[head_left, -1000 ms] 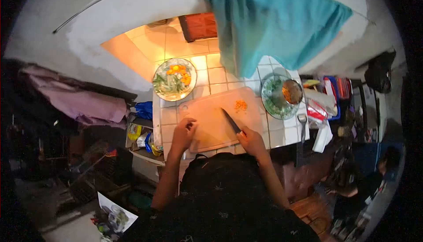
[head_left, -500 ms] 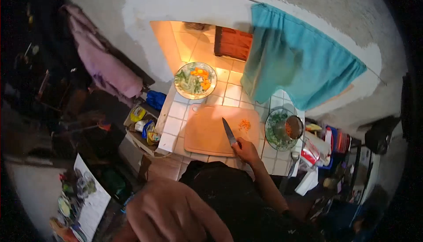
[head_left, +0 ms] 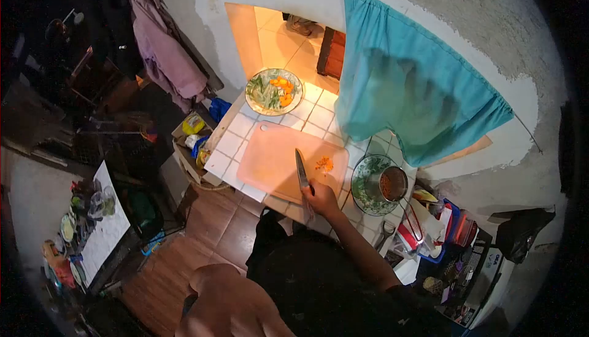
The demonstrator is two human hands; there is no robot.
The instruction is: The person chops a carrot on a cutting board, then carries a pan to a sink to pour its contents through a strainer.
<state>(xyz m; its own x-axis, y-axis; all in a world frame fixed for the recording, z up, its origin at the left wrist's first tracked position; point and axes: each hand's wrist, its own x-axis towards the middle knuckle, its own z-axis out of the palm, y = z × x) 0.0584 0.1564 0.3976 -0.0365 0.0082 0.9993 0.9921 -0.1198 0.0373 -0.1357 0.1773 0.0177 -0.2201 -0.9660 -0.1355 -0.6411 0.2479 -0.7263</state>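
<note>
My right hand [head_left: 320,198] is closed around the handle of a kitchen knife [head_left: 300,166], its blade pointing away over a pink cutting board [head_left: 261,168]. To the right of the blade, a small heap of finely chopped orange pieces [head_left: 324,164] lies on the board. My left hand [head_left: 230,303] is large and close to the camera at the bottom, away from the board, its back toward me and its fingers hidden. Beyond the board stands a plate [head_left: 248,100] of green and orange vegetable pieces. A glass bowl [head_left: 362,199] holds chopped greens, with a round container [head_left: 393,183] of orange bits over its right side.
The board lies on a white tiled counter [head_left: 227,147]. A teal curtain [head_left: 411,104] hangs beyond the counter's right side. Packages and a blue crate [head_left: 451,214] are at the right. A box of packets [head_left: 193,140] stands left of the counter, and a white-topped table [head_left: 104,232] farther left.
My view has shifted, so the counter appears turned and more floor shows. My left hand has moved lower in view. My right hand still holds the knife over the board.
</note>
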